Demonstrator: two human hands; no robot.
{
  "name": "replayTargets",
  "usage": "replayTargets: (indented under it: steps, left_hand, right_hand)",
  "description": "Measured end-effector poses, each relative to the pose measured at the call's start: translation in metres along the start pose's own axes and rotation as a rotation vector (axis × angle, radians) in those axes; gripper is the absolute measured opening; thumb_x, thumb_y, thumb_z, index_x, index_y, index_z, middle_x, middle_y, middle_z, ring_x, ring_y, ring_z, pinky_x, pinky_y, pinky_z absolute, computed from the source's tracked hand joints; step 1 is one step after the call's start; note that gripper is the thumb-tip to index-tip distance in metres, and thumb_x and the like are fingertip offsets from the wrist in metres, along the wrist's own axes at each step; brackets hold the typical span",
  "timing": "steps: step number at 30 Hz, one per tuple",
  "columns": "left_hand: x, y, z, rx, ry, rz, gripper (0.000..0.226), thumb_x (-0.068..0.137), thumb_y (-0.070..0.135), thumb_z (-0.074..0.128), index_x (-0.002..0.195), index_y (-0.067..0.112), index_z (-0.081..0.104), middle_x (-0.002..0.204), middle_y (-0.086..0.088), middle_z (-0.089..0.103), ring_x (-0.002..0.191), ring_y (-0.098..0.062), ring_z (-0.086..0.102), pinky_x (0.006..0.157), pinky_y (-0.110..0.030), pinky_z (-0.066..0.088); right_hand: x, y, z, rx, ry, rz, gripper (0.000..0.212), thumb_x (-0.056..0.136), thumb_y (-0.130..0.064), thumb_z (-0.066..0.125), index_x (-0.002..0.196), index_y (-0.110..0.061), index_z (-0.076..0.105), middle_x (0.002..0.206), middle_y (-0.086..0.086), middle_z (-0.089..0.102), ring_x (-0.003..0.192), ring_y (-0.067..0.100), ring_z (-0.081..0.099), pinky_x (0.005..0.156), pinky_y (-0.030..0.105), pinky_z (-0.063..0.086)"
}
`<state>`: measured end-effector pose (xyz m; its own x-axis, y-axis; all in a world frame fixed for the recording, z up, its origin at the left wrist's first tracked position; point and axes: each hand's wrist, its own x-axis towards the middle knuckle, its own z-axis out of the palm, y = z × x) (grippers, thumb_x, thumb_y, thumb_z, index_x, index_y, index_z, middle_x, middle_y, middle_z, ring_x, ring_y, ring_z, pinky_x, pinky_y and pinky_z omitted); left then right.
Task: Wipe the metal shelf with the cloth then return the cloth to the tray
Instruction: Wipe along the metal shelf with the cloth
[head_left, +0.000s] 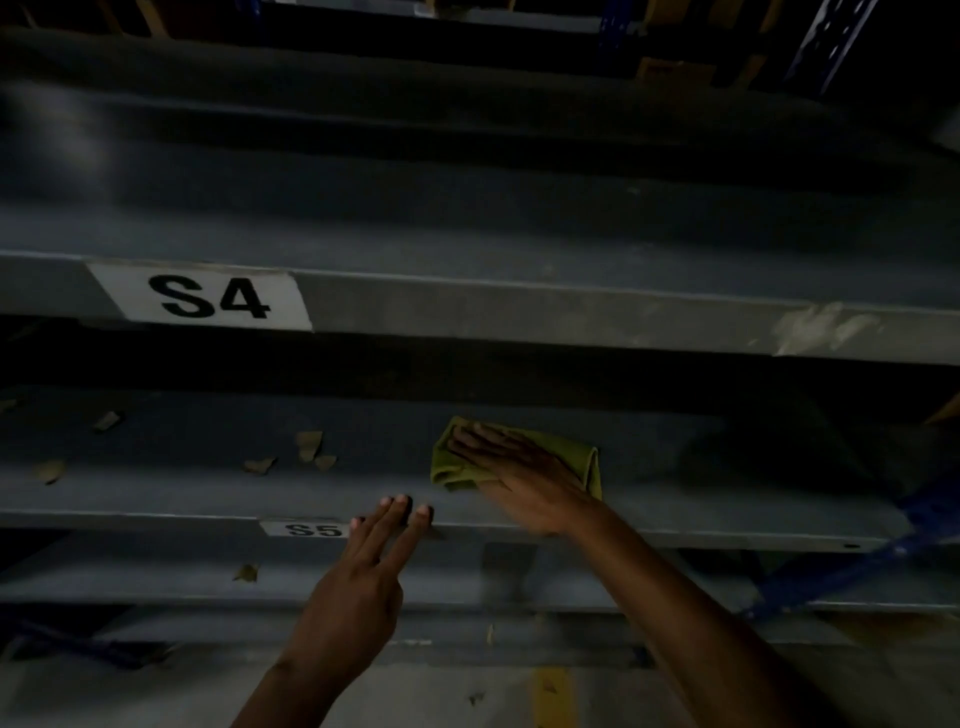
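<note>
A yellow-green cloth (584, 457) lies folded on the grey metal shelf (182, 493) labelled S5. My right hand (514, 473) lies flat on top of the cloth, fingers spread toward the left, pressing it onto the shelf surface. My left hand (371, 566) rests its fingertips on the shelf's front lip beside the S5 label, fingers straight and holding nothing. No tray is in view.
Several torn brown scraps (309, 447) lie on the S5 shelf left of the cloth. Above is the S4 shelf beam (519, 309) with a white smear at its right. A blue rack brace (852, 566) runs at the lower right. Another shelf level lies below.
</note>
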<state>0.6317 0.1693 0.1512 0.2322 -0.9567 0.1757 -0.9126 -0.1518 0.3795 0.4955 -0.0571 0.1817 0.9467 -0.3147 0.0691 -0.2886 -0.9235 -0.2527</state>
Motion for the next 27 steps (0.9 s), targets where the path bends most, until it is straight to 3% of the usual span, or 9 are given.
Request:
replayTargets:
  steps: [4,6,9,14,17,19,21,23,27]
  left_hand:
    - [-0.008,-0.007,-0.017,-0.091,0.104,-0.017,0.086,0.076,-0.002,0.069,0.147,0.03,0.032,0.153,0.008,0.029,0.139,-0.013,0.029,0.112,-0.029,0.027]
    - [-0.015,-0.02,-0.025,-0.118,0.204,-0.06,0.077,0.073,-0.004,0.072,0.14,0.021,0.045,0.145,0.0,0.043,0.133,-0.013,0.037,0.113,-0.038,0.033]
    - [-0.026,-0.049,-0.035,-0.091,0.327,-0.187,0.053,0.078,0.005,0.071,0.129,0.01,0.057,0.132,-0.008,0.052,0.122,-0.026,0.049,0.102,-0.053,0.043]
    - [-0.028,-0.074,-0.049,-0.02,0.345,-0.223,0.03,0.085,0.021,0.066,0.114,0.014,0.07,0.116,-0.009,0.067,0.106,-0.027,0.063,0.085,-0.04,0.055]
    - [-0.023,-0.079,-0.056,0.021,0.295,-0.166,0.036,0.085,0.03,0.051,0.108,0.013,0.073,0.108,-0.008,0.071,0.097,-0.023,0.067,0.083,-0.035,0.056]
    - [-0.023,-0.082,-0.058,0.041,0.28,-0.141,0.036,0.087,0.027,0.048,0.108,0.011,0.072,0.108,-0.008,0.071,0.096,-0.023,0.067,0.084,-0.033,0.055]
    - [-0.023,-0.086,-0.056,0.051,0.276,-0.123,0.027,0.087,0.013,0.058,0.111,0.01,0.07,0.11,-0.009,0.07,0.099,-0.023,0.066,0.085,-0.032,0.054]
    - [-0.024,-0.09,-0.053,0.03,0.25,-0.098,0.04,0.079,-0.005,0.068,0.117,0.01,0.067,0.116,-0.009,0.067,0.105,-0.023,0.064,0.09,-0.032,0.053]
    - [-0.03,-0.094,-0.068,-0.006,0.22,-0.032,0.048,0.077,-0.005,0.071,0.121,0.013,0.065,0.123,-0.007,0.063,0.11,-0.02,0.06,0.092,-0.026,0.048]
  right_hand:
    - [-0.023,-0.01,0.0,0.1,-0.068,-0.054,0.058,0.097,-0.026,0.043,0.149,-0.04,0.018,0.157,-0.021,0.008,0.143,-0.006,0.0,0.113,0.013,-0.001]
    - [-0.025,-0.006,0.0,0.164,-0.118,-0.079,0.059,0.097,-0.025,0.045,0.148,-0.04,0.019,0.157,-0.022,0.009,0.143,-0.007,0.002,0.115,0.014,0.001]
    - [-0.01,0.003,-0.001,0.138,-0.149,-0.041,0.056,0.1,-0.029,0.041,0.149,-0.037,0.014,0.157,-0.02,0.005,0.144,-0.003,0.0,0.115,0.016,0.001]
    - [0.042,-0.014,0.001,0.046,-0.082,0.096,0.059,0.102,-0.032,0.037,0.147,-0.04,0.0,0.152,-0.025,-0.008,0.143,-0.002,-0.005,0.117,0.023,0.003]
    - [0.055,-0.023,0.004,0.042,-0.033,0.116,0.056,0.101,-0.036,0.034,0.149,-0.036,0.004,0.152,-0.023,-0.006,0.145,0.001,0.001,0.118,0.025,0.003]
    - [0.055,-0.027,0.007,0.011,-0.008,0.12,0.056,0.102,-0.032,0.037,0.15,-0.032,0.008,0.151,-0.022,-0.005,0.145,0.002,0.002,0.118,0.023,0.002]
    - [0.052,-0.033,0.011,0.044,-0.014,0.102,0.057,0.101,-0.027,0.041,0.15,-0.03,0.013,0.151,-0.021,-0.001,0.145,0.003,0.005,0.118,0.023,0.003]
    - [0.044,-0.04,0.015,0.17,-0.033,0.085,0.055,0.097,-0.028,0.044,0.148,-0.032,0.023,0.152,-0.022,0.011,0.144,0.001,0.011,0.119,0.027,0.01]
    - [0.028,-0.053,0.018,0.362,-0.025,0.094,0.054,0.089,-0.03,0.048,0.139,-0.045,0.036,0.15,-0.028,0.027,0.141,-0.006,0.018,0.118,0.027,0.017]
